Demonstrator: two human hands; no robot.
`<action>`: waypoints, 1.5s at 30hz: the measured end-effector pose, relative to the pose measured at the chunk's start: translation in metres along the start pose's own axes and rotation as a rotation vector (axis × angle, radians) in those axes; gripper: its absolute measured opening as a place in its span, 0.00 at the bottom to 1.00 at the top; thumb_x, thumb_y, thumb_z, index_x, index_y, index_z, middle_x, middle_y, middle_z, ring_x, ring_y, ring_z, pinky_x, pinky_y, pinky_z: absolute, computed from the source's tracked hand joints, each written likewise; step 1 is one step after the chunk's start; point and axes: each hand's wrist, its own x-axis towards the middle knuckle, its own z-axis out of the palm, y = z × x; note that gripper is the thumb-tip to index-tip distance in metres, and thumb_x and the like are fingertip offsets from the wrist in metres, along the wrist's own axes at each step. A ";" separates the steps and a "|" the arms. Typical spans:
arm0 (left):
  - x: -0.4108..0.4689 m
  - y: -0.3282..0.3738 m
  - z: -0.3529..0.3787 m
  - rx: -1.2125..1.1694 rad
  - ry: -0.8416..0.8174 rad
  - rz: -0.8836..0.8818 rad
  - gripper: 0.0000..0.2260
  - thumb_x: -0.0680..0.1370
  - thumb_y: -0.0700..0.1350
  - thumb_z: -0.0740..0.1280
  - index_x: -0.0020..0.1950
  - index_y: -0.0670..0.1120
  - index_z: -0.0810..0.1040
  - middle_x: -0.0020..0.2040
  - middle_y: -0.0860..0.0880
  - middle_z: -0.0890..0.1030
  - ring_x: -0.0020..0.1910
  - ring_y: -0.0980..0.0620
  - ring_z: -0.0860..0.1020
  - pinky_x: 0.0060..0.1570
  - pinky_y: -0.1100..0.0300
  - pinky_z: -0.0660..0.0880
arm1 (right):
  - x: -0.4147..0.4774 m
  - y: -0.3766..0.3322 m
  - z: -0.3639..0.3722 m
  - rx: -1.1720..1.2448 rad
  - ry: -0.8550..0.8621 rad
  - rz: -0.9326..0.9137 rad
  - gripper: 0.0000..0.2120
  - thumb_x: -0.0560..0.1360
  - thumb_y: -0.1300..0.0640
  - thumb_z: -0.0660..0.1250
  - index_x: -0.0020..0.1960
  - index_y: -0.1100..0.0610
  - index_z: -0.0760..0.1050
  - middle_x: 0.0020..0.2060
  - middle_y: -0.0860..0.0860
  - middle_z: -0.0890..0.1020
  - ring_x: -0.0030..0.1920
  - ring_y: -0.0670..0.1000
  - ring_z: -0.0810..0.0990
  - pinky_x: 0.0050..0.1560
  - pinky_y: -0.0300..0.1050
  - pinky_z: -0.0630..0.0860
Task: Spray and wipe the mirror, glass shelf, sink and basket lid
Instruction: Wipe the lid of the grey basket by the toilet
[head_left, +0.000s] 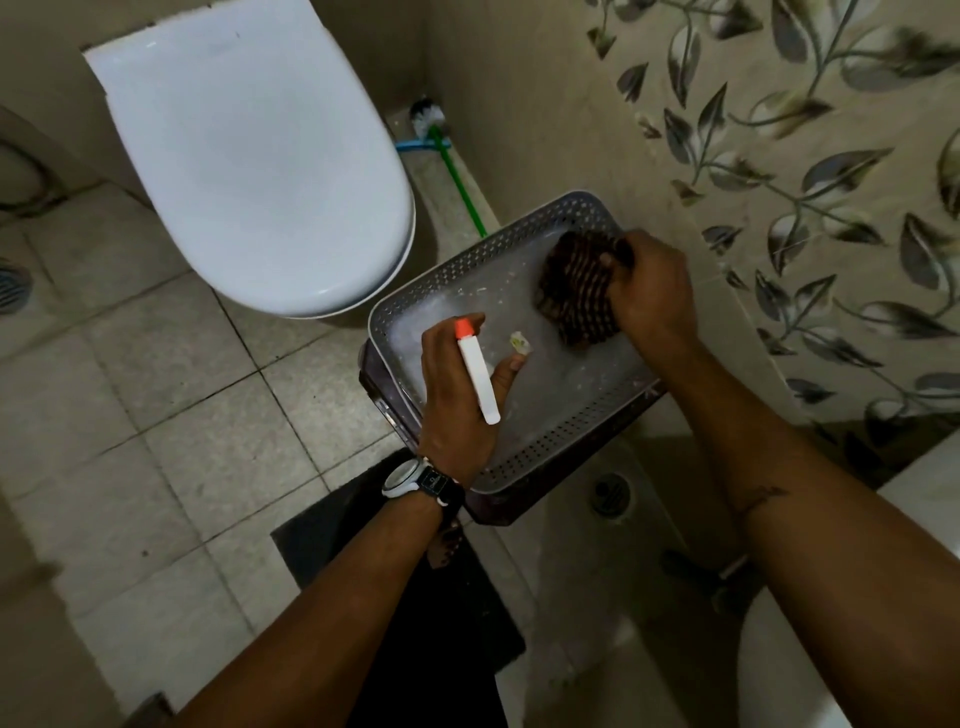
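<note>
Pressing a dark checked cloth (576, 293) onto the grey lid (561, 395), the right hand (649, 291) is gripping it at the far corner. The lid, perforated round its rim, is sitting on a dark basket (382, 395) beside the toilet (260, 156). The left hand (457, 400) is clasping a white spray bottle (478, 376), its body hidden. Pale tiles (156, 415) are covering the floor.

Dim, soft-focus, wide-angle edge warp.
</note>
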 end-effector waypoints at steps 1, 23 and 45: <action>0.000 -0.001 0.001 0.001 0.001 0.002 0.22 0.80 0.50 0.71 0.67 0.37 0.75 0.62 0.40 0.77 0.63 0.44 0.77 0.68 0.64 0.69 | -0.001 0.000 -0.006 -0.033 0.055 -0.018 0.11 0.79 0.64 0.61 0.59 0.65 0.78 0.55 0.63 0.81 0.55 0.64 0.80 0.53 0.52 0.75; -0.008 -0.004 0.003 -0.087 -0.038 0.029 0.25 0.80 0.54 0.70 0.69 0.39 0.71 0.66 0.37 0.74 0.58 0.41 0.81 0.61 0.62 0.77 | -0.036 -0.002 0.059 -0.106 -0.359 0.231 0.52 0.68 0.31 0.74 0.79 0.55 0.55 0.78 0.64 0.55 0.75 0.70 0.62 0.68 0.66 0.70; -0.004 -0.002 0.003 -0.101 -0.057 0.028 0.22 0.80 0.46 0.71 0.69 0.36 0.72 0.64 0.35 0.74 0.54 0.42 0.82 0.59 0.73 0.72 | -0.021 0.003 0.021 -0.058 -0.325 0.485 0.21 0.79 0.48 0.63 0.64 0.62 0.77 0.63 0.63 0.78 0.63 0.62 0.78 0.51 0.46 0.69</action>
